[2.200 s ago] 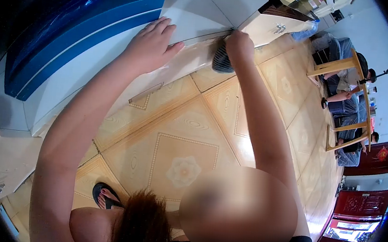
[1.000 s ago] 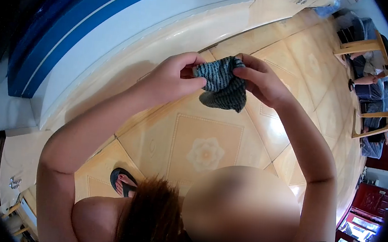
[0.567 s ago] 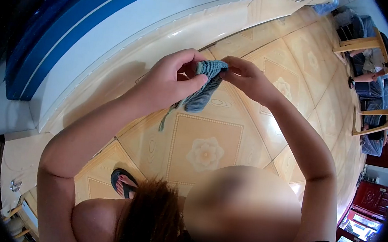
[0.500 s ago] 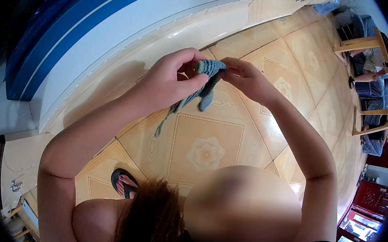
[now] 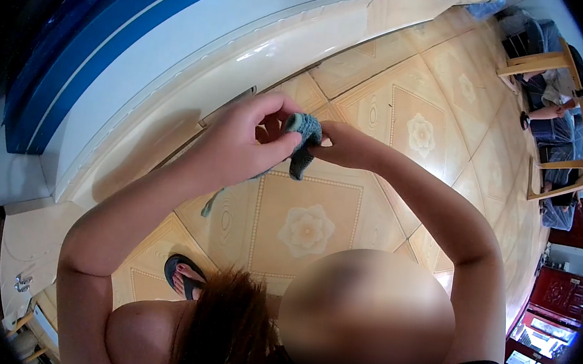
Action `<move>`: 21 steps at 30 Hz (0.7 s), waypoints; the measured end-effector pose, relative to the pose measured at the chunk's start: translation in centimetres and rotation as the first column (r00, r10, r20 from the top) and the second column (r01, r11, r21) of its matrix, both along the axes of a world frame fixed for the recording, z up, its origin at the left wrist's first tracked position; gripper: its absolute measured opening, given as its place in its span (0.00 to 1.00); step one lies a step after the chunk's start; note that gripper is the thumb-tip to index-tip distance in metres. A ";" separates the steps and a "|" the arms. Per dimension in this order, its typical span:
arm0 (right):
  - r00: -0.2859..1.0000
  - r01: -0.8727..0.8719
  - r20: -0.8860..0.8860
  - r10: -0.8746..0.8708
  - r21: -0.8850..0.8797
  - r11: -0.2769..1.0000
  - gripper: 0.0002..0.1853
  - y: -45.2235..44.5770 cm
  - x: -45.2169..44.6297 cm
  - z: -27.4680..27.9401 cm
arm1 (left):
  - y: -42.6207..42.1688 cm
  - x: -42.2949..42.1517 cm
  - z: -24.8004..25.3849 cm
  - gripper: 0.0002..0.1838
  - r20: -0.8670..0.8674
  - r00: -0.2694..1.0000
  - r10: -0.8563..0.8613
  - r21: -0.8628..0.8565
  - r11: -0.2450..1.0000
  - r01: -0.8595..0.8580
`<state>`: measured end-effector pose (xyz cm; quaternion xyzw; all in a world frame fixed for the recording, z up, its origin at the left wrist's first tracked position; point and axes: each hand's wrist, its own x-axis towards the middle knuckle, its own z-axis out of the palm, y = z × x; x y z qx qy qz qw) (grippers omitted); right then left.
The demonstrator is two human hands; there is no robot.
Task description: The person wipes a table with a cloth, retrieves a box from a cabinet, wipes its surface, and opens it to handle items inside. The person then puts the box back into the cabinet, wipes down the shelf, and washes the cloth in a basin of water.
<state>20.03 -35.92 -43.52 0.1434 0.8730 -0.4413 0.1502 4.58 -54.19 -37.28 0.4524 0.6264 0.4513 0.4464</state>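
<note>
A grey-green knitted glove [image 5: 307, 133] is bunched up between my two hands, in front of me above the floor. My left hand [image 5: 264, 140] is closed on its rolled edge, thumb on the near side. At its other side, the bent fingers of my right hand [image 5: 347, 145] pinch the knit; their tips are partly hidden. A dark finger-like piece hangs down between the hands. Another thin end dangles lower, below my left wrist.
Along the left runs a pale cabinet [image 5: 260, 61] with a blue panel [image 5: 109, 48] above it. Patterned tiles cover the floor [image 5: 401, 192]. At the far right are a wooden frame [image 5: 549, 166] and another person's leg [image 5: 546, 113]. My sandalled foot [image 5: 186, 277] is at lower left.
Both hands have lowered slightly, my right hand also moving left towards the other. The glove has gone from stretched out to more bunched and rolled, its dangling end shifting left.
</note>
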 end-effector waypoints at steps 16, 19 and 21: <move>0.986 -0.072 0.143 0.081 -0.066 0.995 0.23 -1.0 0.1 -3.1 | -1.3 0.0 1.0 0.07 0.061 0.996 0.062 0.161 0.984 -0.071; 0.987 -0.034 0.155 0.043 -0.060 0.998 0.23 -0.1 0.1 -4.8 | -1.6 -0.4 1.2 0.08 0.044 0.994 0.097 0.173 0.979 -0.103; 0.994 0.037 0.104 -0.030 -0.072 0.997 0.23 0.7 0.1 -5.6 | -1.8 -0.7 1.1 0.09 0.076 0.987 0.141 0.161 0.975 -0.152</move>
